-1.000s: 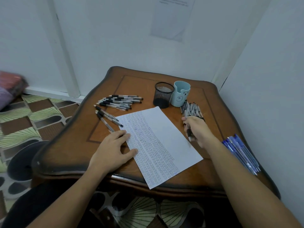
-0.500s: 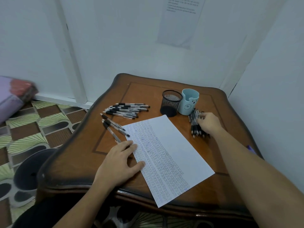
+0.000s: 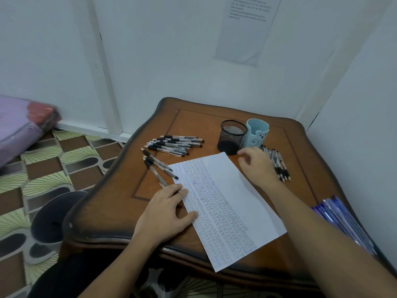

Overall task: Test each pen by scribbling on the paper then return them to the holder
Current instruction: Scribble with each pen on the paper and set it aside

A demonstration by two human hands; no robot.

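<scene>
A white paper [image 3: 232,196] half covered in scribbles lies slanted on the wooden table [image 3: 193,123]. My left hand [image 3: 165,211] presses flat on its left edge, fingers spread. My right hand [image 3: 255,164] hovers over the paper's top right corner with loose, empty fingers, just left of a bundle of black pens [image 3: 277,162]. Behind it stand a black mesh holder [image 3: 232,136] and a light blue bear-face holder [image 3: 256,134]. Several black pens [image 3: 174,145] lie in a pile at the back left, and three more pens [image 3: 159,166] lie beside the paper.
Blue pens [image 3: 341,218] lie by the table's right edge against the white wall. A printed sheet [image 3: 247,26] hangs on the back wall. A patterned floor, a dark round object [image 3: 53,216] and purple bedding [image 3: 19,125] are at the left.
My right hand let go of the black pen bundle beside the blue holder and moved left, toward the paper's top corner. The camera view shifted. My left hand stayed on the paper.
</scene>
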